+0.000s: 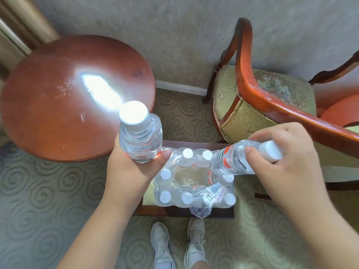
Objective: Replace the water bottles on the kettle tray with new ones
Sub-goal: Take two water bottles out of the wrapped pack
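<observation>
My left hand (pixel 129 168) grips a clear water bottle (pixel 140 135) with a white cap, held upright above the pack. My right hand (pixel 285 160) holds a second clear bottle (pixel 232 162) with a red-and-white label, tilted with its white cap pointing right. Below both hands lies a shrink-wrapped pack of water bottles (pixel 175 191) with white caps, its plastic torn open in the middle. One loose bottle (pixel 206 200) lies on its side at the pack's near edge. No kettle tray is in view.
The pack rests on a low dark wooden stool (pixel 174 210). A round red-brown table (pixel 58 105) stands at the left. A wooden armchair (pixel 258 94) with patterned upholstery stands at the right by the wall. My shoes (pixel 177 243) stand on swirl-patterned carpet.
</observation>
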A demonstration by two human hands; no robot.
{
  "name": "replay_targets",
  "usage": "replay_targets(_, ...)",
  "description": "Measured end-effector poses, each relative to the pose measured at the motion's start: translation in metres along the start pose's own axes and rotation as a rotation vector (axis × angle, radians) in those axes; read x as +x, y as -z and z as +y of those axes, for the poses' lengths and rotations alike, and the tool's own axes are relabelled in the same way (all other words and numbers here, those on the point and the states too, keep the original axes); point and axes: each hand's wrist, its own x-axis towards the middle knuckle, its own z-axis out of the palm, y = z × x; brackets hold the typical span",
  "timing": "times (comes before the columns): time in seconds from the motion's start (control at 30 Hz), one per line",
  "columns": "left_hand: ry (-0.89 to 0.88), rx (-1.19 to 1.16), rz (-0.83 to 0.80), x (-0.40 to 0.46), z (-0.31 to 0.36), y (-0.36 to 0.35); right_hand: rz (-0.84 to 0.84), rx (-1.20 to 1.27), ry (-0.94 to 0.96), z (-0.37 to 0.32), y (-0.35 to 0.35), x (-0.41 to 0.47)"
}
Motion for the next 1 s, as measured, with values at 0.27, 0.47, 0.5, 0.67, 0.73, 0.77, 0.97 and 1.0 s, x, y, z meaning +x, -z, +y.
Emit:
replay_targets(0.27, 0.03, -0.014, 0.016, 0.001, -0.011, -0.006, 0.414, 0.55, -0.463, -0.008, -0.063, -0.029)
replay_targets(0.47, -0.004, -0.028, 0.061, -0.004, -0.028, -0.01, 0.395, 0.584, -0.374, 0.02, -0.063, -0.013)
replay_targets(0.5, -0.006, -0.036, 0.077, -0.007, -0.027, -0.01, 0.397, 0.619, -0.398, 0.02, -0.059, -0.006)
replay_targets(0.67, -0.042, -0.026, 0.138, -0.031, 0.003, 0.003, 0.291, 0.672, -0.381, -0.008, -0.032, 0.015)
replay_targets(0.73, -0.048, -0.035, 0.178, -0.046, 0.025, 0.013, 0.21, 0.676, -0.322, -0.031, -0.016, 0.017)
replay_targets(0.77, -0.049, -0.031, 0.204, -0.055, 0.038, 0.02, 0.158, 0.682, -0.284, -0.046, -0.007, 0.017)
replay_targets(0.97, -0.07, 0.012, 0.449, -0.134, 0.117, 0.073, -0.173, 0.723, -0.045, -0.156, 0.039, -0.01)
replay_targets(1.0, -0.068, 0.008, 0.486, -0.15, 0.127, 0.084, -0.228, 0.733, 0.001, -0.176, 0.045, -0.018)
